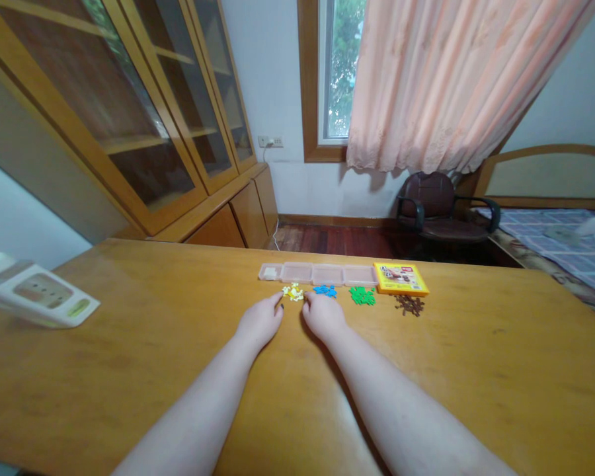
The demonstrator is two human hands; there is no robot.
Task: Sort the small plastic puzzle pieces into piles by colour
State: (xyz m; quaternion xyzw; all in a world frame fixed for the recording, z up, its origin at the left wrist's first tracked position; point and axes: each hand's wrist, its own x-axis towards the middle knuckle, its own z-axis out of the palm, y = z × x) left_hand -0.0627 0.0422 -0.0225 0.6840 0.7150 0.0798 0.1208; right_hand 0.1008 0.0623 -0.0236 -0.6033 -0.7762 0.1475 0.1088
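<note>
A small pile of yellow and white plastic pieces (293,291) lies on the table between my two hands. My left hand (260,322) is at the pile's left side, its index finger stretched to the edge and its thumb apart. On the other side my right hand (326,316) has its fingers bent together, tips by the pile; whatever they may hold is hidden. Just beyond the right hand is a pile of blue pieces (325,291), partly covered by it. Green pieces (362,295) and brown pieces (409,305) form separate piles farther right.
Behind the piles stands a row of clear plastic trays (297,272), the leftmost holding something pale. A yellow printed box (401,278) adjoins the row. A white container (54,294) is at the table's left. Beyond the table are a chair (431,208) and a glass-door cabinet (198,198).
</note>
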